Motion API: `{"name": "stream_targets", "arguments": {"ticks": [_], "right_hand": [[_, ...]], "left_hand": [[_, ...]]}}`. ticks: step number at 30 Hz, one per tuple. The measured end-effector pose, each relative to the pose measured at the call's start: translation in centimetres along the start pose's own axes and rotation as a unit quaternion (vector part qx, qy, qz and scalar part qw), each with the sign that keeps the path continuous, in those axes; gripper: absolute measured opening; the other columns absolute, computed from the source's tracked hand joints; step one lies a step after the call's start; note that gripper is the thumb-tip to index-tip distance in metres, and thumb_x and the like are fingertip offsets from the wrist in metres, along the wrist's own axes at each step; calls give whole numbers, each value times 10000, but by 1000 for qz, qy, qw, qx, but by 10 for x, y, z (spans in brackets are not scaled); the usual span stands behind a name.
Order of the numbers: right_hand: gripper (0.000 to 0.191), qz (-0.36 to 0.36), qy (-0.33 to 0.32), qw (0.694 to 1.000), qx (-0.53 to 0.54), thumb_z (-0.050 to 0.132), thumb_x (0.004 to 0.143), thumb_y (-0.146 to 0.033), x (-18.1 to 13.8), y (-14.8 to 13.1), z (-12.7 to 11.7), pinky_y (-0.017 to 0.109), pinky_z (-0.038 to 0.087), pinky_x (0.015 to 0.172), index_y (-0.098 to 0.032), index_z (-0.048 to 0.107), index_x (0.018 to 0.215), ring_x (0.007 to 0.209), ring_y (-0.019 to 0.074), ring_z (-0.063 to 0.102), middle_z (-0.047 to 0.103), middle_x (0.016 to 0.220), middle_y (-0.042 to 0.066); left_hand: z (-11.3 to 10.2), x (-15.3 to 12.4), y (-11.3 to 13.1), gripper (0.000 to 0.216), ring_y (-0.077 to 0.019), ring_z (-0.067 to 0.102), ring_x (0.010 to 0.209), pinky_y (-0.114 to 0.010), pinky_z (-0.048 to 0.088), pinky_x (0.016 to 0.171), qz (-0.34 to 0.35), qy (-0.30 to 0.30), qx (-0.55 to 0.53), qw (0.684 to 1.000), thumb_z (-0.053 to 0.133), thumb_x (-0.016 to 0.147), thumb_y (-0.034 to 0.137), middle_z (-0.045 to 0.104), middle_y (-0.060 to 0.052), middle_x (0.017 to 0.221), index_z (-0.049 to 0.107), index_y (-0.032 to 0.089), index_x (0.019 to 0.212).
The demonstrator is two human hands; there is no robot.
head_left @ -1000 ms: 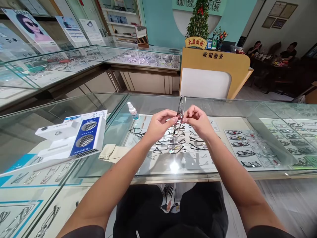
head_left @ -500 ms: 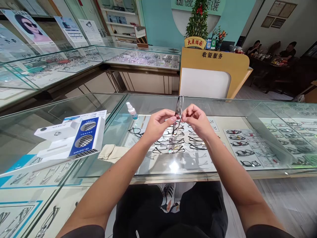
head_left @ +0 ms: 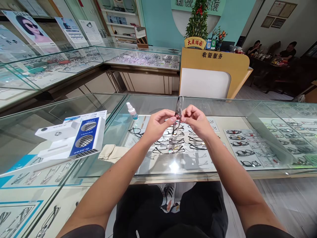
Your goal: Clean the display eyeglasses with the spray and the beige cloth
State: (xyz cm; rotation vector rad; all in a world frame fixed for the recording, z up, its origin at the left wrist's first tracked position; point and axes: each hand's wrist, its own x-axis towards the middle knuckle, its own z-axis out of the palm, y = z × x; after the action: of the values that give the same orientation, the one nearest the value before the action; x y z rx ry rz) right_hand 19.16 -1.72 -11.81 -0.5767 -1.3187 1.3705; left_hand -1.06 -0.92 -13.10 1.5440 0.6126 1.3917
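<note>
A pair of dark-framed glasses (head_left: 178, 107) is held upright, edge-on to me, above the glass display counter (head_left: 158, 174). My left hand (head_left: 158, 125) pinches it from the left between thumb and fingers. From the right, my right hand (head_left: 195, 120) is closed with its fingertips against the lower part of the frame; whether anything small sits between them is hidden. Left of my hands stands a small white spray bottle (head_left: 132, 111). A folded beige cloth (head_left: 113, 153) lies by my left forearm, and another pair of black glasses (head_left: 135, 132) is near the bottle.
At the left on the glass stands a blue and white box (head_left: 86, 135). Under the glass lie rows of glasses (head_left: 170, 150), with more at the right (head_left: 245, 152). Beyond the counter are a yellow cashier desk (head_left: 239, 66) and two seated people (head_left: 288, 51) far off.
My right hand has shifted very slightly at the glasses. The left hand and the glasses stay almost where they were.
</note>
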Motion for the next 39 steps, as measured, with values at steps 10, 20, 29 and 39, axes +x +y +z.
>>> {"name": "stream_targets", "arguments": {"ticks": [10, 20, 29, 39], "right_hand": [[490, 6, -2, 1000, -4, 971, 777, -376, -1, -2, 2, 346, 461, 812, -258, 497, 809, 803, 159, 570, 681, 853, -27], [484, -7, 5, 1000, 1, 999, 767, -396, 0, -1, 2, 340, 471, 816, -253, 541, 831, 791, 149, 566, 661, 846, -33], [520, -5, 19, 999, -27, 1009, 729, -416, -1, -4, 3, 319, 447, 755, -249, 524, 819, 774, 138, 531, 618, 844, -38], [471, -36, 45, 994, -89, 946, 778, -399, 2, -11, -4, 335, 406, 720, -265, 496, 813, 768, 151, 467, 610, 834, -22]], "left_hand": [[0, 0, 0, 257, -195, 771, 909, -323, 664, 790, 7, -4, -7, 1000, 952, 853, 449, 820, -76, 987, 841, 219, 882], [0, 1, -1, 293, -187, 748, 889, -314, 660, 760, 6, -13, -6, 1000, 957, 846, 472, 794, -73, 961, 828, 211, 872], [-2, 1, -1, 250, -170, 722, 854, -300, 646, 747, 4, -35, 4, 999, 938, 867, 438, 791, -69, 959, 831, 212, 879], [-16, 7, -2, 274, -202, 759, 913, -325, 675, 773, -22, 14, 31, 999, 947, 832, 460, 790, -74, 970, 849, 211, 892]]}}
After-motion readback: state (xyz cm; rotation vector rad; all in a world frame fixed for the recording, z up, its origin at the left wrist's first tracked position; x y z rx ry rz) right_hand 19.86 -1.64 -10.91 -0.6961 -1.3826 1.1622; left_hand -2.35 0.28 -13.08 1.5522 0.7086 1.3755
